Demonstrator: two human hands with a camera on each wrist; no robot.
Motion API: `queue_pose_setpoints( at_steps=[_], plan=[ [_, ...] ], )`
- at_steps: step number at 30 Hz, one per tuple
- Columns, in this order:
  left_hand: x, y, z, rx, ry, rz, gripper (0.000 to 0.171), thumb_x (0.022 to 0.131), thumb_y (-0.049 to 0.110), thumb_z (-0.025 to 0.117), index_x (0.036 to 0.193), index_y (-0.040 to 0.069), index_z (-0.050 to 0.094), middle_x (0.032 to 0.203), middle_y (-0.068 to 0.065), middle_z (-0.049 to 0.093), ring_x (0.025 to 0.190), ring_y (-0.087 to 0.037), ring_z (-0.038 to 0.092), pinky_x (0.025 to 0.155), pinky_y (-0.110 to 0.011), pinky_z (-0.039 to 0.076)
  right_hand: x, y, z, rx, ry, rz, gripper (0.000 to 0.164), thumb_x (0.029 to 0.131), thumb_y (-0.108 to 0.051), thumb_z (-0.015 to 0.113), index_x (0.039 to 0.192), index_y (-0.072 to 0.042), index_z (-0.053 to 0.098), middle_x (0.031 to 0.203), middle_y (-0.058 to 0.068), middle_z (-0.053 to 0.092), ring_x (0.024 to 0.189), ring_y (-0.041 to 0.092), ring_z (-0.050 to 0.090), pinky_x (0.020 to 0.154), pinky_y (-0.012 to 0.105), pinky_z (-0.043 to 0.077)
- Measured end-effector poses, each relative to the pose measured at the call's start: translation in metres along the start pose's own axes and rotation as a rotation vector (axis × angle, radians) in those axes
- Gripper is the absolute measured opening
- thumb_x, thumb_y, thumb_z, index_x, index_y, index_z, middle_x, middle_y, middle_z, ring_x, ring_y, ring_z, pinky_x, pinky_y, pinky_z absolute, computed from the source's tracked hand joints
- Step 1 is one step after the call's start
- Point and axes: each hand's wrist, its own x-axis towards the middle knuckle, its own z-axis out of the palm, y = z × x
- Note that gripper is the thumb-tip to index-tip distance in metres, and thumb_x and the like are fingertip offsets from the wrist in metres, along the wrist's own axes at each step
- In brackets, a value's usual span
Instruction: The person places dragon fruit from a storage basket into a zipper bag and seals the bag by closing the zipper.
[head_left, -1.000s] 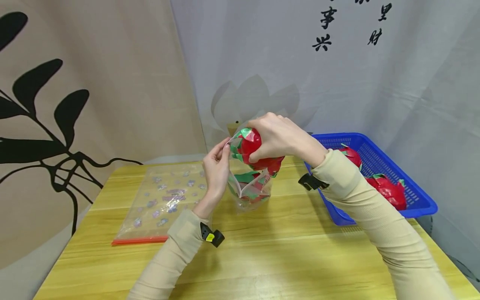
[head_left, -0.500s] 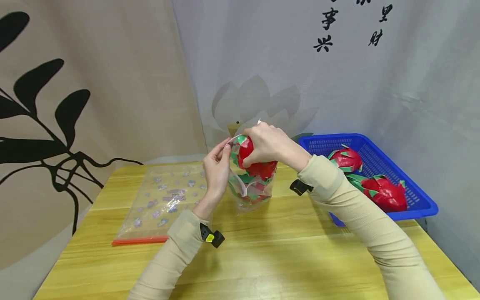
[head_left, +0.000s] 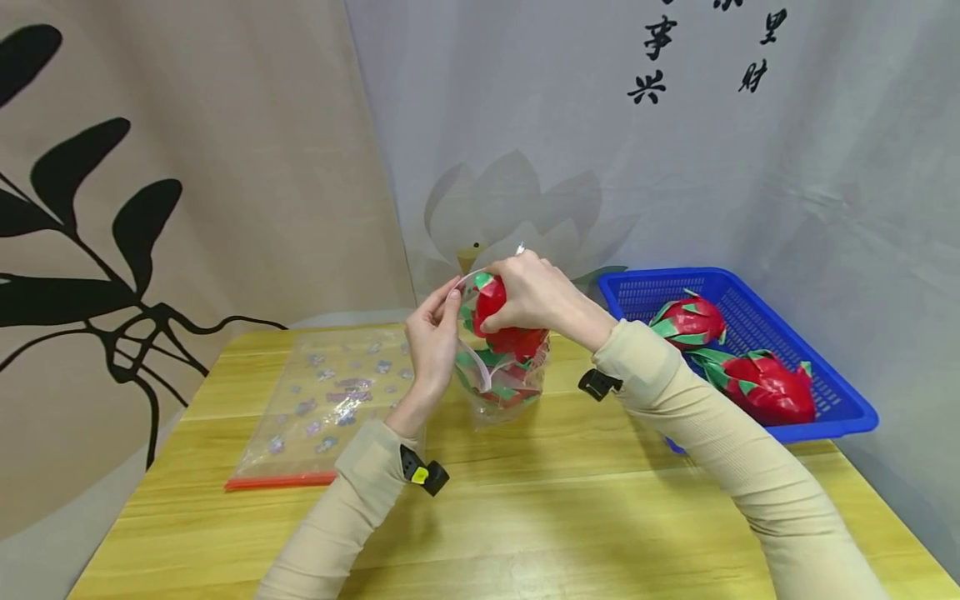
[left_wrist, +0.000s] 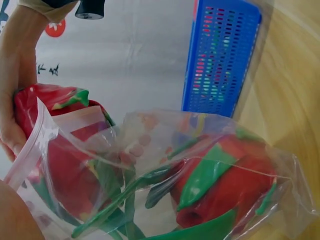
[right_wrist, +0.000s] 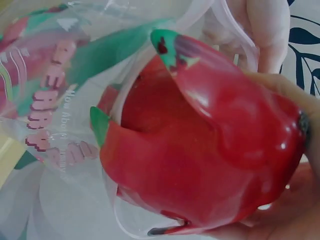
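My left hand [head_left: 433, 343] pinches the rim of a clear zip bag [head_left: 487, 413] at its left side, the mouth held apart. At the bag's mouth, my right hand [head_left: 538, 293] grips a red dragon fruit [right_wrist: 210, 150] with green-tipped scales. That fruit sits partly inside the opening; in the right wrist view the bag's edge runs around its leading end. Lower in the bag lies another dragon fruit [left_wrist: 225, 175], seen through the plastic in the left wrist view. Pink lettering [right_wrist: 47, 100] shows on the bag. My right palm is mostly hidden behind the fruit it holds.
A blue basket [head_left: 851, 423] stands at the right, holding a smaller-looking dragon fruit [head_left: 690, 322] and another dragon fruit [head_left: 772, 390]. Flat on the table's left lies a printed clear bag [head_left: 330, 421] with a red-orange strip. Behind the wooden table [head_left: 525, 517] hangs a printed curtain [head_left: 480, 100].
My right hand has moved left and down with the dragon fruit, bringing it further into the bag's mouth. The left hand has stayed at the rim.
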Motion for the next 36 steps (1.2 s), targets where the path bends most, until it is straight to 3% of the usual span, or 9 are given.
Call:
queue_pose_setpoints(
  at_steps=[4, 9, 11, 14, 16, 18, 21, 28, 36],
  plan=[
    [-0.001, -0.002, 0.001, -0.006, 0.009, -0.017, 0.029, 0.096, 0.02, 0.056, 0.123, 0.013, 0.065, 0.096, -0.008, 0.07, 0.045, -0.006, 0.03, 0.041, -0.016, 0.024, 0.002, 0.0, 0.005, 0.028, 0.016, 0.014, 0.053, 0.07, -0.033, 0.081, 0.114, -0.008, 0.066, 0.095, 0.007, 0.071, 0.078, 0.02, 0.064, 0.066, 0.027, 0.056],
    [-0.001, -0.006, 0.002, -0.055, 0.0, -0.012, 0.031, 0.097, 0.019, 0.055, 0.126, 0.01, 0.063, 0.116, -0.013, 0.069, 0.046, -0.005, 0.031, 0.041, -0.015, 0.023, 0.006, -0.001, 0.008, 0.055, 0.021, 0.06, 0.05, 0.069, -0.034, 0.081, 0.11, -0.009, 0.068, 0.092, 0.006, 0.071, 0.08, 0.022, 0.062, 0.065, 0.027, 0.055],
    [0.0, -0.006, 0.002, -0.066, 0.0, -0.01, 0.031, 0.097, 0.019, 0.054, 0.125, 0.01, 0.063, 0.121, -0.012, 0.067, 0.05, -0.003, 0.038, 0.042, -0.015, 0.024, 0.006, 0.0, 0.01, 0.065, 0.017, 0.061, 0.052, 0.069, -0.034, 0.081, 0.112, -0.008, 0.067, 0.095, 0.006, 0.071, 0.079, 0.021, 0.063, 0.065, 0.027, 0.055],
    [0.0, -0.007, 0.001, -0.074, 0.005, -0.009, 0.03, 0.097, 0.019, 0.054, 0.125, 0.009, 0.063, 0.122, -0.01, 0.067, 0.072, -0.002, 0.06, 0.045, -0.013, 0.026, 0.004, 0.002, 0.012, 0.08, 0.02, 0.046, 0.057, 0.07, -0.034, 0.082, 0.117, -0.007, 0.065, 0.1, 0.008, 0.071, 0.078, 0.02, 0.066, 0.066, 0.027, 0.057],
    [0.0, -0.007, 0.0, -0.079, 0.011, -0.003, 0.03, 0.098, 0.018, 0.053, 0.124, 0.008, 0.063, 0.122, -0.01, 0.067, 0.095, -0.007, 0.066, 0.055, -0.006, 0.038, 0.003, 0.004, 0.014, 0.089, 0.035, 0.026, 0.06, 0.07, -0.033, 0.083, 0.12, -0.007, 0.064, 0.104, 0.008, 0.071, 0.081, 0.02, 0.067, 0.067, 0.028, 0.057],
    [0.001, -0.007, 0.0, -0.086, 0.015, 0.003, 0.03, 0.098, 0.017, 0.053, 0.124, 0.007, 0.063, 0.121, -0.011, 0.067, 0.109, -0.012, 0.064, 0.072, -0.006, 0.048, 0.001, 0.006, 0.015, 0.101, 0.051, 0.005, 0.061, 0.069, -0.032, 0.083, 0.122, -0.007, 0.063, 0.107, 0.009, 0.07, 0.084, 0.021, 0.067, 0.069, 0.03, 0.058],
    [0.002, -0.007, -0.001, -0.118, 0.022, 0.006, 0.029, 0.098, 0.014, 0.053, 0.123, 0.005, 0.064, 0.121, -0.013, 0.067, 0.114, -0.018, 0.063, 0.092, -0.018, 0.05, 0.0, 0.01, 0.016, 0.129, 0.073, -0.025, 0.063, 0.069, -0.032, 0.084, 0.124, -0.009, 0.063, 0.109, 0.009, 0.07, 0.086, 0.021, 0.068, 0.07, 0.03, 0.059],
    [0.006, -0.01, -0.002, -0.173, 0.033, -0.016, 0.029, 0.098, 0.011, 0.051, 0.123, 0.001, 0.062, 0.123, -0.015, 0.065, 0.115, -0.02, 0.063, 0.094, -0.019, 0.049, -0.004, 0.021, 0.012, 0.252, 0.107, -0.039, 0.061, 0.068, -0.029, 0.085, 0.123, -0.013, 0.064, 0.104, 0.009, 0.071, 0.084, 0.02, 0.067, 0.07, 0.03, 0.058],
    [0.004, -0.012, -0.004, -0.199, 0.017, -0.046, 0.031, 0.098, 0.014, 0.051, 0.126, 0.004, 0.061, 0.127, -0.011, 0.064, 0.119, -0.017, 0.06, 0.1, -0.019, 0.045, -0.001, 0.024, 0.007, 0.411, 0.11, 0.115, 0.062, 0.069, -0.032, 0.084, 0.126, -0.019, 0.063, 0.121, 0.009, 0.067, 0.105, 0.026, 0.066, 0.079, 0.036, 0.058]
  ],
)
